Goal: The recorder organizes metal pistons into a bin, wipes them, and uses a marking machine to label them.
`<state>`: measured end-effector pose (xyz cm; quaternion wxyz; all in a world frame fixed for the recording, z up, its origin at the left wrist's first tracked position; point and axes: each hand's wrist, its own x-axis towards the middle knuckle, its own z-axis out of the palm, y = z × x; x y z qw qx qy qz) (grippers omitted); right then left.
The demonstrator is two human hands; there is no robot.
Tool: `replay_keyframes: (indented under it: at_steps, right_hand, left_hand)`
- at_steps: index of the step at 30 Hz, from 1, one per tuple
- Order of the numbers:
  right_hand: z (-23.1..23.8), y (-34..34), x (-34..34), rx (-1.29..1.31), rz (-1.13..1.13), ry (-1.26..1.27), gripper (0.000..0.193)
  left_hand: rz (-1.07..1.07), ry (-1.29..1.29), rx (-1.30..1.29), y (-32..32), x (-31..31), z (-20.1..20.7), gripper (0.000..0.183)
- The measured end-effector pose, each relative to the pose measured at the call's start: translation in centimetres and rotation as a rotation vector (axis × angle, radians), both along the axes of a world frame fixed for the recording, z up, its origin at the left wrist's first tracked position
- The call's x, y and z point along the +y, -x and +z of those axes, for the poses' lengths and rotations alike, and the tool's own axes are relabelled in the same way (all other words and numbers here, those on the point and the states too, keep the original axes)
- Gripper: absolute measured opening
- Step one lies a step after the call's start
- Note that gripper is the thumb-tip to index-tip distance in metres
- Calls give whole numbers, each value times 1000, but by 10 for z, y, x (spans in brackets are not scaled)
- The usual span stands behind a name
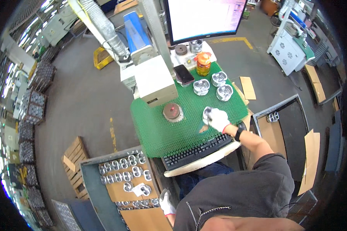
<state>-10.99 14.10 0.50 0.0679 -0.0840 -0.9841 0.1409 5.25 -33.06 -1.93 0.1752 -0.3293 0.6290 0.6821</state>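
My right hand [219,120], in a white glove, grips a silver metal piston [206,114] low over the green mat [158,134]. The fingers cover much of the piston's right side. Three more pistons [201,87] stand beyond it on the mat. To the left is a round brown fixture [172,111] on a metal base, with a small red light spot on top. Also gloved in white, my left hand [166,203] is low beside the crate of pistons [92,184], its fingers loosely extended and nothing visible in them.
A boxy marking head [156,81] overhangs the mat's left side. A black keyboard [196,151] lies along the near edge. Behind are a phone [184,74], an orange-lidded jar [203,64] and a monitor [204,17]. At right stands another crate [302,115] with several metal parts.
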Motion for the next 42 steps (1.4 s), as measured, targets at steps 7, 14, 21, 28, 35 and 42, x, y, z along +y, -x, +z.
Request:
replay_keyframes:
  at_steps: [7,14,21,28,35,42]
  right_hand:
    - [74,-19,-119,-171,113,1090,34]
    - [139,-8,-220,-676,17,2283,45]
    - [145,3,-253,-658,158,1724,40]
    - [113,0,-254,-518,5,1752,43]
    - [95,-8,-200,-897,38,2300,81]
    - [93,1,-176,-801,-199,2387,50]
  left_hand:
    - [-278,-223,134,97,31,32,47]
    - [-2,-1262,12,148,53,122,50]
    - [-56,-1347,108,141,22,92,44]
    - [92,-1287,45,141,34,90,44]
    - [-30,-805,371,168,53,103,50]
    - [-1126,504,1112,195,105,127,26]
